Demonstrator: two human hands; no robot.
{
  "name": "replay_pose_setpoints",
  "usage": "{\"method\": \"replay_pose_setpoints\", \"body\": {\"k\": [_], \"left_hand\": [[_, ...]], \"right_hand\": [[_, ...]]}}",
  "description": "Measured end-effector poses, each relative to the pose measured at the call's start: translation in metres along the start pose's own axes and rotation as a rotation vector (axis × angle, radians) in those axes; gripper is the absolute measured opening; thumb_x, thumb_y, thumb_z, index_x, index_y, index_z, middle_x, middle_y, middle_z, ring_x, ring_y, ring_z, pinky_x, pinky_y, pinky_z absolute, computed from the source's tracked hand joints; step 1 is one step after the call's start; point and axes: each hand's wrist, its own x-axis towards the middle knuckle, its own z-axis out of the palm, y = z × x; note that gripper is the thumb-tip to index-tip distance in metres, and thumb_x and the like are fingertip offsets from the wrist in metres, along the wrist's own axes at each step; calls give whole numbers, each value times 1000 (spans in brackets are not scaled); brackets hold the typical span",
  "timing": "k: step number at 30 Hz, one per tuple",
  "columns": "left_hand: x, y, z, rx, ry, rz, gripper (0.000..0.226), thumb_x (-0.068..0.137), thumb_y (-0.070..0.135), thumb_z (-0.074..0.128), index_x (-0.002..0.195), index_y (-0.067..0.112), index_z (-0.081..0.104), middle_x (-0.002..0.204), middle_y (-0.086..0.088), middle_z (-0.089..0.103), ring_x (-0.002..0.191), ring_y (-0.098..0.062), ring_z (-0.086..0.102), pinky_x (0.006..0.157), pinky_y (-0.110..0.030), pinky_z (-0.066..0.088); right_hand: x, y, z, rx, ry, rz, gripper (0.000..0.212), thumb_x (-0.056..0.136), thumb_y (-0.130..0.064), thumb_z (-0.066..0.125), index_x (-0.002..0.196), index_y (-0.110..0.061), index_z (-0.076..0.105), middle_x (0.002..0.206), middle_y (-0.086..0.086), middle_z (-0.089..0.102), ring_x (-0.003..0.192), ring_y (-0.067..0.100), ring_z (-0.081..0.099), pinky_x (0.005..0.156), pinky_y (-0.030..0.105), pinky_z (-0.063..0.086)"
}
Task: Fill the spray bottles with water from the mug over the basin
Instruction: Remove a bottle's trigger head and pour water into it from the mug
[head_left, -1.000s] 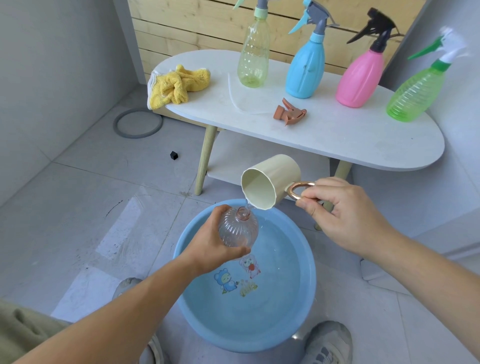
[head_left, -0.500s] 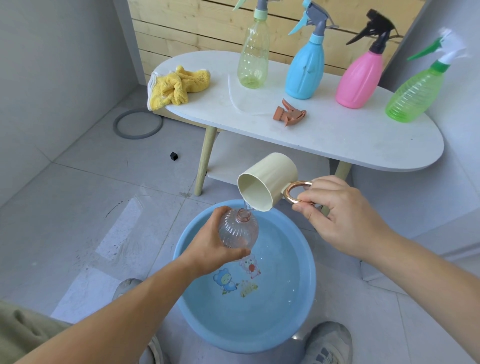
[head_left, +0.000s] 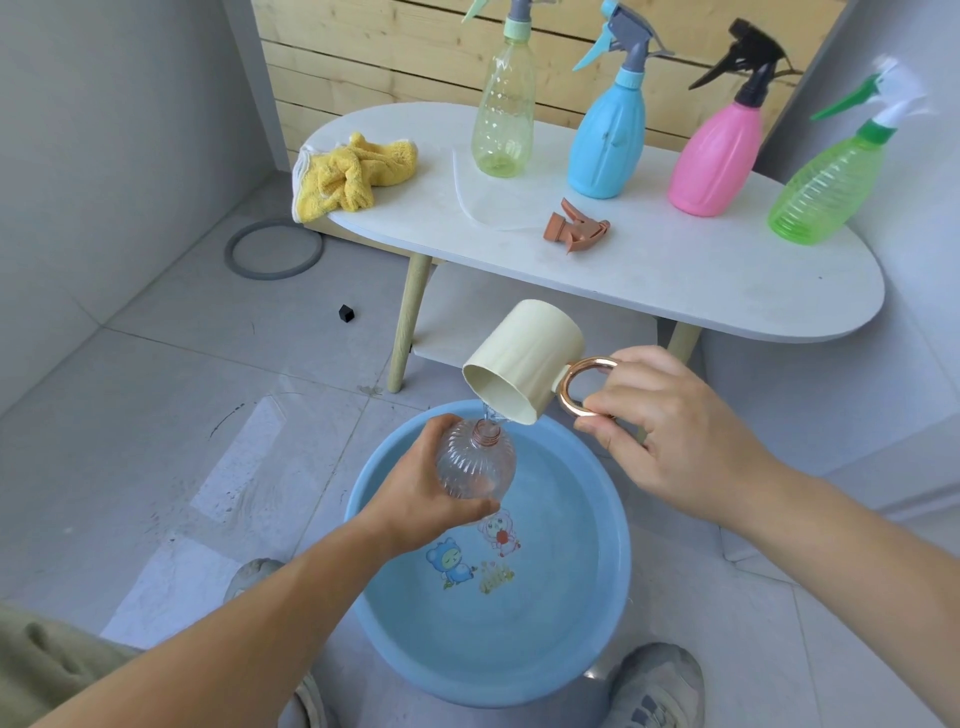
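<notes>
Left hand (head_left: 415, 499) grips clear bottle (head_left: 475, 467); right hand (head_left: 670, 426) pinches mug (head_left: 524, 358) handle.

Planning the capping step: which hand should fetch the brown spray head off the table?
Probably the right hand: nearer the spray head, holding only the mug; the left hand grips the open bottle.

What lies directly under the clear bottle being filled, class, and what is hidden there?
The blue basin, with cartoon pictures on its floor. The left hand and clear bottle cover part of that floor.
</notes>
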Motion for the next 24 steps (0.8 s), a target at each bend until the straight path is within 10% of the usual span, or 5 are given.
{"method": "replay_pose_setpoints", "body": {"k": [10, 18, 24], "left_hand": [[2, -4, 1, -15, 9, -5, 98, 66, 38, 93, 144, 36, 34, 133, 16, 52, 120, -7, 53, 97, -23, 45], [2, -7, 1, -25, 10, -5, 96, 67, 36, 94, 143, 35, 36, 132, 18, 53, 120, -5, 53, 90, -10, 41], [2, -11, 2, -42, 11, -27, 95, 66, 32, 95, 141, 33, 36, 128, 21, 53, 116, 7, 53, 83, -3, 42]], "right_hand": [[-1, 1, 6, -103, -28, -95, 26, 95, -29, 53, 84, -15, 71, 77, -5, 55, 99, 27, 53, 90, 30, 44], [-2, 9, 28, 524, -83, 747, 30, 97, -27, 59, 70, -16, 67, 51, -14, 58, 48, 4, 47, 49, 14, 36], [-28, 45, 93, 601, -237, 1028, 29, 97, -29, 59, 74, -14, 69, 67, -2, 68, 70, 21, 62, 78, 41, 54]]}}
